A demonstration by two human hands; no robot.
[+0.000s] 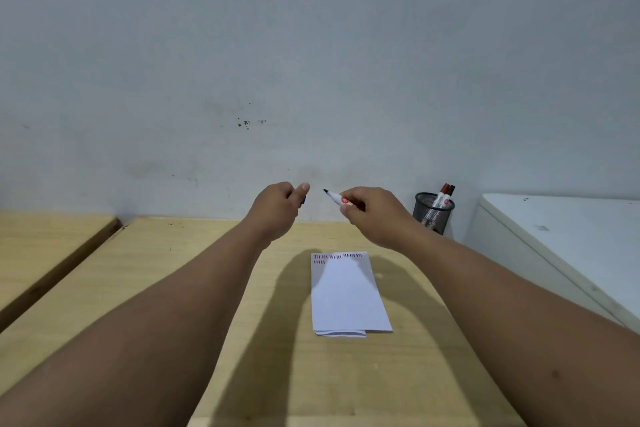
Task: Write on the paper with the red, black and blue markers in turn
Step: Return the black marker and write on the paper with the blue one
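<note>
Both hands are raised above the far part of the desk (214, 288), in front of the wall (311, 45).

The right hand (375, 215) is curled around the barrel of an uncapped marker (335, 198), which it pinches between thumb and fingers. The marker's long axis runs nearly level, tilted slightly upward to the left. Its dark tip points left, toward the left hand. The white barrel carries a red label just beside the gripping fingers; the rear end is hidden inside the hand. Ink colour cannot be confirmed from the tip alone.

The left hand (277, 210) is closed in a loose fist, thumb up, pinching a small blue cap (303, 200), of which only an edge shows. The cap lies level with the marker tip and near it, with a clear gap between them.

The paper (348, 291) lies flat on the desk below and slightly nearer than the hands, its long axis running away from the viewer. Short red and dark strokes line its far edge. A second sheet shows under its near edge.

A black mesh pen holder (433, 213) stands at the wall, right of the right hand, holding a red-capped marker (440, 195) and a black-capped marker (449, 194), both leaning right. A white cabinet (561, 236) stands further right.
</note>
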